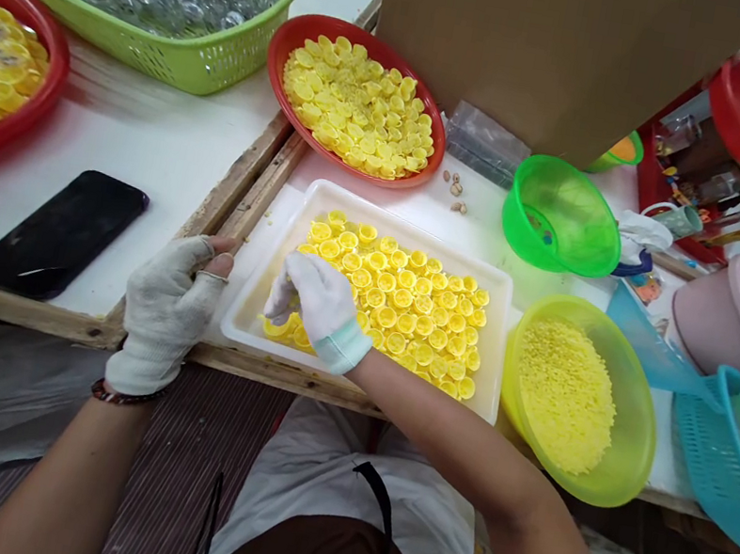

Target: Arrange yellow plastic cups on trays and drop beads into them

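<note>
My right hand (319, 301), in a white glove with a mint cuff, hangs over the left end of a white tray (502, 339). Its fingers are curled down and pressed together; whatever they hold is hidden. Rows of small yellow cups (402, 298) fill much of that tray. Just outside its left edge, above the wooden table edge, is my left hand (169, 299), in a cream glove with bare fingertips. Thumb and forefinger are closed together there, and I cannot make out anything between them.
A red plate (429, 144) of yellow cups lies behind the tray. On the right are a yellow bowl (639, 458) of yellow granules and a green bowl (567, 216). A black phone (59, 232), a green basket (199, 65) of clear pieces and another red dish (54, 78) are left.
</note>
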`<control>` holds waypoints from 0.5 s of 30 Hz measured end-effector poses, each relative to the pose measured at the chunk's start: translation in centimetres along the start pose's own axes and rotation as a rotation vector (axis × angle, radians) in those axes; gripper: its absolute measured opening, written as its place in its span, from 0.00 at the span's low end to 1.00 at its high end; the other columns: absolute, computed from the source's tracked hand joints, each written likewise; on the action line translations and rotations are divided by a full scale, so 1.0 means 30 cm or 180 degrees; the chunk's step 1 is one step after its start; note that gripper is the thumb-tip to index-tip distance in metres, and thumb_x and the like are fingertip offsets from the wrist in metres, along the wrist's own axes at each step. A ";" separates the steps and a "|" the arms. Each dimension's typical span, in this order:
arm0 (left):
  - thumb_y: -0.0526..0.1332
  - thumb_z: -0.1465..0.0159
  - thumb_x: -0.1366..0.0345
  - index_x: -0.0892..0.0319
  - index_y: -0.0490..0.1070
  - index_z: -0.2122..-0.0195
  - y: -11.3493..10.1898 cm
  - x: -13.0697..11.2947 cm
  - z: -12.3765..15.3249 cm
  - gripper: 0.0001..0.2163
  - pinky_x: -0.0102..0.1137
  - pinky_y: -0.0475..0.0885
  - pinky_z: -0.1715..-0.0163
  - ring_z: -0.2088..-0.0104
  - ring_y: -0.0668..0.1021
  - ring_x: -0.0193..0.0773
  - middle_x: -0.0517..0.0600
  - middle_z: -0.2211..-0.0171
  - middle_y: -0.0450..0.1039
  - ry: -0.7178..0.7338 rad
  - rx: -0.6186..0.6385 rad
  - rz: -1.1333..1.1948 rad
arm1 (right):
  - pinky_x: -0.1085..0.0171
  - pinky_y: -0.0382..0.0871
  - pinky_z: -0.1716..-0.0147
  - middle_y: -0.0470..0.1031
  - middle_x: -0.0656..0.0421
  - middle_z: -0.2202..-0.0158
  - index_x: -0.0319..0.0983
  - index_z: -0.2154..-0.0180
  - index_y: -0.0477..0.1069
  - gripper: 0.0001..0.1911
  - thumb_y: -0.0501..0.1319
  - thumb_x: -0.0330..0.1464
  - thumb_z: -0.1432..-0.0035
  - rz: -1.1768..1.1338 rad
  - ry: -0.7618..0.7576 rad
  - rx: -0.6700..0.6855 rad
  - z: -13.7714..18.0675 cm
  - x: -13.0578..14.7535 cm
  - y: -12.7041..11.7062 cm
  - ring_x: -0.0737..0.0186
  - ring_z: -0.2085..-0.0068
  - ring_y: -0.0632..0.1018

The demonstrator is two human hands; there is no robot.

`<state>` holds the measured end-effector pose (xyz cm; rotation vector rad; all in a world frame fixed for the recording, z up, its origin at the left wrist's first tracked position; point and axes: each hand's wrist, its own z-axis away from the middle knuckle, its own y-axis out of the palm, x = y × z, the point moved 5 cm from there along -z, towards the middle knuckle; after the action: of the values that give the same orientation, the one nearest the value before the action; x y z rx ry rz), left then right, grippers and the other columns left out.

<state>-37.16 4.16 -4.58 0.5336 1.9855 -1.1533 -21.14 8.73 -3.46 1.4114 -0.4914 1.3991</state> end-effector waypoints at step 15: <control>0.59 0.33 0.52 0.56 0.77 0.47 0.010 0.007 0.000 0.19 0.39 0.71 0.45 0.52 0.80 0.45 0.51 0.52 0.80 -0.0044 0.0042 -0.0148 | 0.52 0.69 0.53 0.75 0.48 0.60 0.40 0.64 0.70 0.13 0.55 0.42 0.38 0.4816 -0.0078 -0.2019 0.738 0.375 -1.033 0.50 0.55 0.75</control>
<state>-37.09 4.32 -4.92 0.4875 1.9892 -1.1960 18.28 5.59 0.03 0.3571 -2.0612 1.9940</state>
